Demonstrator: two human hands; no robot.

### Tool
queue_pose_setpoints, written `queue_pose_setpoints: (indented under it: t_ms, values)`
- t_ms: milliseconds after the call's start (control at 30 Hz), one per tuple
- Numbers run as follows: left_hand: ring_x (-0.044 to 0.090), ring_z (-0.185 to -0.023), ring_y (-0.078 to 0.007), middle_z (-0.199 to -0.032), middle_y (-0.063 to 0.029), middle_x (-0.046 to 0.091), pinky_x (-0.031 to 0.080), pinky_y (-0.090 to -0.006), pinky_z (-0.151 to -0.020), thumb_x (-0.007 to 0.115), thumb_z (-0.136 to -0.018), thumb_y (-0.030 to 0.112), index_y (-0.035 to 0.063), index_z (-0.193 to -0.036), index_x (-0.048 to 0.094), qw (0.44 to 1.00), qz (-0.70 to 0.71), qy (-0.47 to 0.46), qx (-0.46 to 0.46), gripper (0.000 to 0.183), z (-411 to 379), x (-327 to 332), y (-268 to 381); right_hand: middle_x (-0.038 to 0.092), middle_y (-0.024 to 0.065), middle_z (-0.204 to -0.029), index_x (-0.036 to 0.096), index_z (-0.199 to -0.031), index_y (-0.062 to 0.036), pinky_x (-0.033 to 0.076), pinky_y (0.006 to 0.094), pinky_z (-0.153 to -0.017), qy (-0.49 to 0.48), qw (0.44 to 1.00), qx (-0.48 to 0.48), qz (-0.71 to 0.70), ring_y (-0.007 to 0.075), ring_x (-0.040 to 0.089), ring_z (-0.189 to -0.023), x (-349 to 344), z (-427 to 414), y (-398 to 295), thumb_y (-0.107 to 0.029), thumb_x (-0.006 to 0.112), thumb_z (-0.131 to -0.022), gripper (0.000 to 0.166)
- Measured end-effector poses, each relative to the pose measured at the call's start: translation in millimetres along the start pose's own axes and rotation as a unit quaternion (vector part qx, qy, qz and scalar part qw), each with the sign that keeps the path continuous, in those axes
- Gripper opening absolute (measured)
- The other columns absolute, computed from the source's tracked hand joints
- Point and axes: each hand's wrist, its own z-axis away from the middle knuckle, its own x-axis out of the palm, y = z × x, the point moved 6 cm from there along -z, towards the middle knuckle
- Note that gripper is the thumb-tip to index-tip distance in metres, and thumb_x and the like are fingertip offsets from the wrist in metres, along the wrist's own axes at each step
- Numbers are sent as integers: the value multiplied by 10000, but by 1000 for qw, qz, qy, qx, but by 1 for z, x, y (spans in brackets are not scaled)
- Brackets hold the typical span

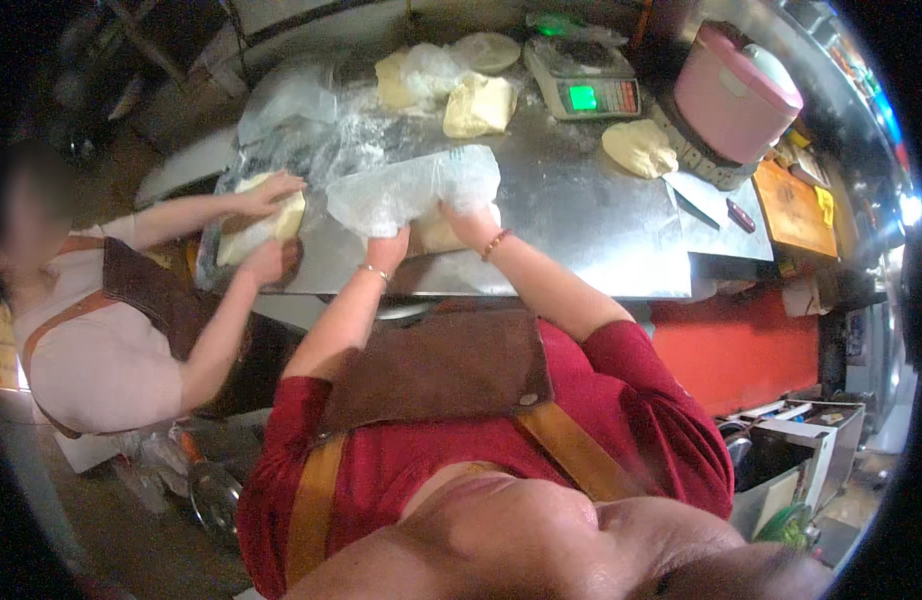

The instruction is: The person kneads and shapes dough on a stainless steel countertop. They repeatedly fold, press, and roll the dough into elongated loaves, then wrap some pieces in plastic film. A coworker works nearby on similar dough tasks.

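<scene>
Both my hands are at a clear plastic bag (416,184) near the front edge of the steel table (581,217). My left hand (388,247), with a bangle at the wrist, reaches under the bag's near edge; its fingers are hidden. My right hand (468,223), with a beaded bracelet, has its fingers at the bag's near side, partly covered by it. Pale dough (434,231) shows beneath the plastic between my hands. Behind the bag lies another block of dough (479,105), and a rounded dough piece (639,148) rests at the right.
At the left, a co-worker (100,322) has both hands on flattened dough (262,225). A digital scale (581,75), a pink appliance (738,94) and more plastic (292,105) stand or lie farther back. A knife (740,215) and a wooden board (795,206) lie at the right.
</scene>
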Motion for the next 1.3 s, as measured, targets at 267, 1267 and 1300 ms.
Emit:
queue_pose_setpoints:
  t_ms: [267,1267,1300]
  values:
    - [440,-1119,-369,-1184,-213,489,318,-435,-978,539,-819,186,0,-1215,450,980,-171,-20,102,446,3,15,30,633,155,-884,631,-901,-67,468,406,-754,-143,959,66,235,336,594,-841,9,-3,-19,-276,504,-785,270]
    - [510,-1058,-322,-1104,-162,565,393,-382,-921,636,-643,40,38,-1113,537,978,-99,-182,36,480,-41,-8,75,602,134,-1090,576,-1104,-78,427,353,-868,-435,886,-150,51,255,565,-974,74,-52,2,-284,624,-745,417]
    - [510,-1068,-309,-1116,-157,562,386,-376,-933,641,-639,34,35,-1124,532,969,-118,-216,29,497,-35,-5,68,601,133,-1095,578,-1103,-80,423,351,-873,-498,858,-116,50,248,562,-980,63,-45,-10,-286,629,-741,420]
